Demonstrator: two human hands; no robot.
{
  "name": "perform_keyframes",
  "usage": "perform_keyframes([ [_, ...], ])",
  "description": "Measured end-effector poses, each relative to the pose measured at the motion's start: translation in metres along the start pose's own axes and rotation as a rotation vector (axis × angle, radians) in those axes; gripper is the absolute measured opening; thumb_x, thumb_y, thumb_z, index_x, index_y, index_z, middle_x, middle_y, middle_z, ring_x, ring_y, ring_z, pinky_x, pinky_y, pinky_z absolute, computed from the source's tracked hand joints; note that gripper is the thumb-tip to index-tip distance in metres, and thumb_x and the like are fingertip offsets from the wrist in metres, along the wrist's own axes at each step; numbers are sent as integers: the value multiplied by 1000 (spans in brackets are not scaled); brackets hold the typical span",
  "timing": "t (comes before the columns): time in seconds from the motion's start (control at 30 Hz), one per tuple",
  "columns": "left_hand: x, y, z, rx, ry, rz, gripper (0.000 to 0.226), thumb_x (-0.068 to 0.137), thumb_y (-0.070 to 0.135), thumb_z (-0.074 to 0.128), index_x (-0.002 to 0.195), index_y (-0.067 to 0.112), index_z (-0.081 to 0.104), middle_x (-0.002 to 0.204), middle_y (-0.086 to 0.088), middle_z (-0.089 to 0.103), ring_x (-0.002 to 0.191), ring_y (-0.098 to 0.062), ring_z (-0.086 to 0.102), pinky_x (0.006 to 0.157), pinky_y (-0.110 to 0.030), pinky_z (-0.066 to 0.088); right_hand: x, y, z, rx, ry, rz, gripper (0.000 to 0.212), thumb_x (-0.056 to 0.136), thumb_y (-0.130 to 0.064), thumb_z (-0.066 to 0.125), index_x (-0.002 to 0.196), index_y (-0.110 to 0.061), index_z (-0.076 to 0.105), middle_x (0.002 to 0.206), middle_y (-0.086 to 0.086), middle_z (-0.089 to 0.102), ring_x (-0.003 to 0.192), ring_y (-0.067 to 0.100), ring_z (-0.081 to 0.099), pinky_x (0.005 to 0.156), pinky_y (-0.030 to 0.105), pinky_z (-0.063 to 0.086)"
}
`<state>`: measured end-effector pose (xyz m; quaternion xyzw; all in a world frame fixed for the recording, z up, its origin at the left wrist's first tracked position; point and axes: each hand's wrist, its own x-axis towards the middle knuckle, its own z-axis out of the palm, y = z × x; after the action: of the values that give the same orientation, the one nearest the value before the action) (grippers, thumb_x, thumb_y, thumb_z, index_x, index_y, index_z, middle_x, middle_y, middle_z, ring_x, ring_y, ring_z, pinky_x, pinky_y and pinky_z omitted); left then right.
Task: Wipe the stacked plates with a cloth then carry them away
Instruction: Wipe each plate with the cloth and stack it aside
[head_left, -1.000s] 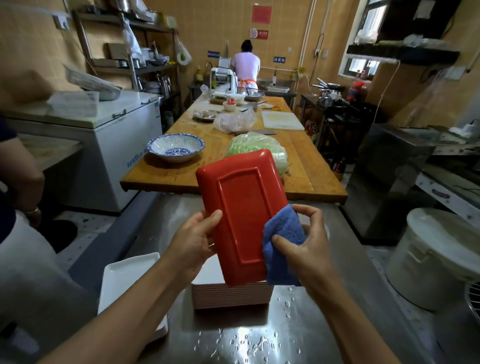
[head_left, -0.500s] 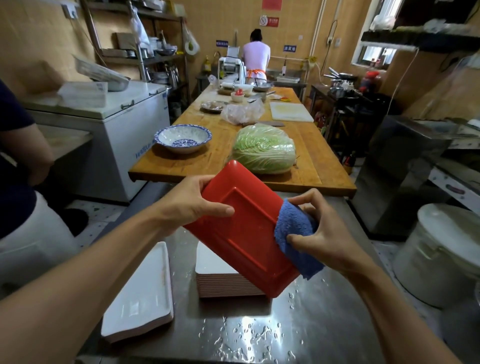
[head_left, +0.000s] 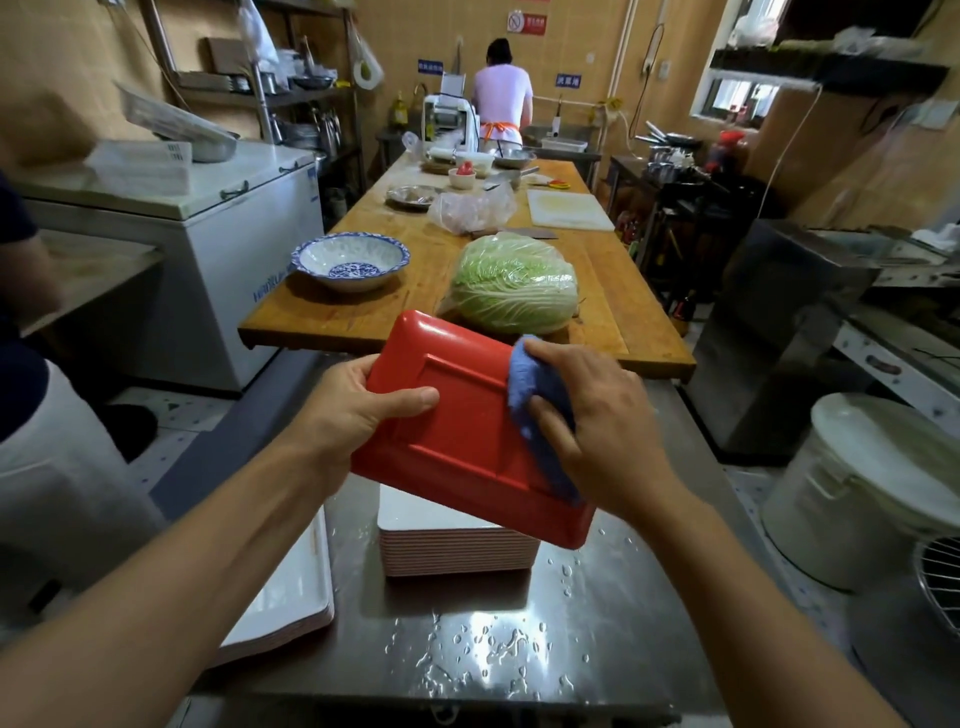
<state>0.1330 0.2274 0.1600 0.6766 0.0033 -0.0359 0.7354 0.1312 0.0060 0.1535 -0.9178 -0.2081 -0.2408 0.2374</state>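
Red plate (head_left: 462, 431) between both hands' fingers (head_left: 410, 401)

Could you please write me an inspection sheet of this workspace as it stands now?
Surface: stainless steel counter, wet with droplets.
Job's things: red rectangular plate held underside-up; blue cloth pressed on it; stack of white rectangular plates beneath; second white plate pile to its left.
Clutter: nothing seen on the counter.
Hands: left hand grips the plate's edge; right hand holds the cloth.
Cables: nothing seen nearby.
Surroundings: wooden table with wrapped cabbage and blue-patterned bowl; white lidded bucket.
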Motion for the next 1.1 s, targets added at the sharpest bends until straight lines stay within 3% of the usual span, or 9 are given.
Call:
perform_keyframes([
  [0.2,-4,-5,1,-77,42,-158,37,59,16,73,96,15,67,90,-10,71,69,-21,69,58,-33,59,-21,14,1,296,54,125,42,90,-17,47,133,-17,43,130,-4,42,120,17,41,103,36,37],
  [0.27,-3,-6,4,-96,68,-189,29,66,12,72,95,14,67,92,-11,70,70,-22,68,57,-34,59,-25,11,4,273,79,129,48,88,-18,45,136,-17,41,141,1,36,130,18,33,109,28,28],
  [0.4,0,-6,10,-152,134,-254,18,78,10,69,94,16,65,90,-11,69,75,-26,66,59,-36,55,-47,8,15,189,91,112,53,90,-20,44,139,-28,27,151,-6,15,142,15,14,112,12,6],
  [0.5,1,-3,13,-223,191,-322,16,78,14,71,93,17,64,73,-8,71,68,-26,66,58,-36,51,-60,7,26,119,105,61,58,89,-16,50,141,-22,27,152,-2,13,143,23,13,114,20,6],
  [0.6,-1,-1,17,-252,216,-370,14,77,18,73,86,17,62,57,-6,69,55,-24,66,48,-34,50,-64,4,37,31,149,66,61,88,-14,53,144,-17,28,152,5,17,143,31,13,117,38,11],
  [0.7,-3,-4,25,-280,253,-388,16,78,20,73,86,15,60,62,-9,69,61,-26,64,48,-37,47,-60,-14,51,-35,153,33,55,89,-22,47,141,-12,36,151,13,27,141,35,17,113,52,20],
  [0.87,-11,-6,31,-370,295,-358,28,85,23,67,106,6,62,101,-20,66,87,-33,63,72,-45,51,-55,-59,81,69,83,-41,56,89,-31,43,142,-16,38,153,7,28,143,27,13,113,52,19],
  [1.0,-15,-9,22,-425,292,-235,11,90,16,60,87,5,62,87,-16,66,74,-25,64,75,-37,54,-39,-75,84,110,72,-53,52,92,-35,38,142,-18,39,152,4,31,143,21,16,114,45,16],
  [1.1,-21,-13,12,-426,293,-137,9,90,15,58,85,10,63,68,-7,70,57,-18,68,58,-30,57,-19,-76,74,75,24,-60,54,92,-38,32,142,-21,37,152,1,30,144,20,17,116,42,10],
])
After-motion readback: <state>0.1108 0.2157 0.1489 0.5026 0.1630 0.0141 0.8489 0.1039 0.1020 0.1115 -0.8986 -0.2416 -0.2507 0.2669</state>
